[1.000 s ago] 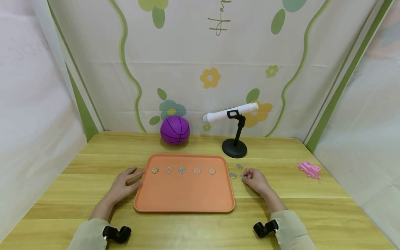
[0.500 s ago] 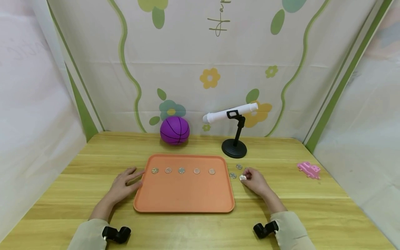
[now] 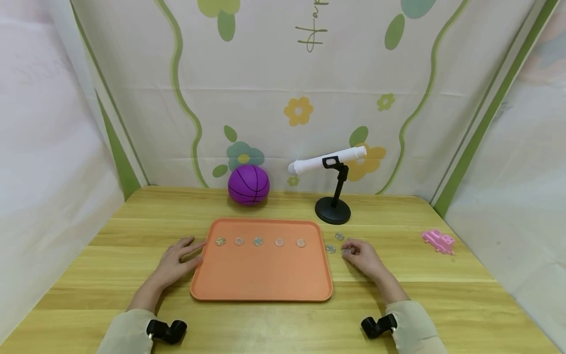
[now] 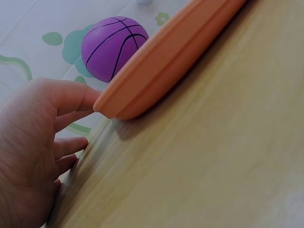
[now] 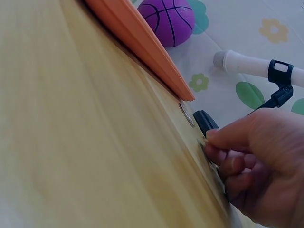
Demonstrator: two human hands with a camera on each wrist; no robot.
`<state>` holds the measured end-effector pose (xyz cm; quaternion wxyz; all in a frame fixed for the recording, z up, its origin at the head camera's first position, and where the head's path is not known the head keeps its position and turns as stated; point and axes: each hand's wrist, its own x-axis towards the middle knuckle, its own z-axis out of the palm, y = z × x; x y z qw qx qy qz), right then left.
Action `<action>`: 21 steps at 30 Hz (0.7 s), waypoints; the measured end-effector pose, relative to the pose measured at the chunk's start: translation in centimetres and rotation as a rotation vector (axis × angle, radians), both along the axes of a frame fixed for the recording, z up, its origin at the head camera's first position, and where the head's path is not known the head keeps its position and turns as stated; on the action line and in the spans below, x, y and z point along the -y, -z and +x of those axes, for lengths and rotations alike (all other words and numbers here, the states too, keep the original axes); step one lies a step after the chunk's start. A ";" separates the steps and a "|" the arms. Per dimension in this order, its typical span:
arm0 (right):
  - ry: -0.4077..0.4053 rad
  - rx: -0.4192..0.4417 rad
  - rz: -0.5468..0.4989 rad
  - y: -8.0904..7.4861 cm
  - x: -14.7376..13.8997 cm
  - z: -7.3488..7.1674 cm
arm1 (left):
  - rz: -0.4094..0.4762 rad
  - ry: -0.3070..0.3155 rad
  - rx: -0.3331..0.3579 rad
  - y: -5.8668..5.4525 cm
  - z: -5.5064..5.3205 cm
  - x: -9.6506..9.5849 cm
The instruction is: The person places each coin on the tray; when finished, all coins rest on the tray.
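Observation:
Several silvery coins (image 3: 258, 241) lie in a row across the upper half of the orange tray (image 3: 261, 278). My left hand (image 3: 174, 263) rests at the tray's left edge, fingers spread and fairly straight, its fingertips at the rim in the left wrist view. To the right of the tray, my right hand (image 3: 364, 259) pinches a coin (image 3: 346, 250) between thumb and curled fingers, low over the table. The fingers hide most of that coin. Close by on the wood lie a coin (image 3: 330, 249) near the tray's rim and another coin (image 3: 339, 236) farther back.
A purple toy basketball (image 3: 249, 185) sits behind the tray. Right of it, a white microphone (image 3: 327, 161) is held on a black stand (image 3: 333, 210). A pink toy (image 3: 438, 241) lies at the table's right side. A printed fabric backdrop (image 3: 247, 64) encloses the wooden table.
The coin in my right hand has turned between the fingertips: its bright face showed half a second ago and is mostly covered now. My left hand and the tray have stayed put.

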<state>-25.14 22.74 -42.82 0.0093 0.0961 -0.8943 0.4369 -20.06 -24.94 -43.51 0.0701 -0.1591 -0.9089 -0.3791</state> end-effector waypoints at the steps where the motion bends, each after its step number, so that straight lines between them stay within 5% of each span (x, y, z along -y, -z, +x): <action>1: 0.000 0.018 -0.022 -0.1 0.0 0.0 | -0.002 0.001 0.001 0.0 0.0 0.0; 15: -0.073 0.198 -0.312 -4.1 3.1 -0.3 | 0.002 0.001 0.007 -0.1 0.1 -0.2; 21: -0.129 0.205 -0.399 -5.3 5.9 -0.6 | 0.018 0.002 0.024 0.0 0.0 0.0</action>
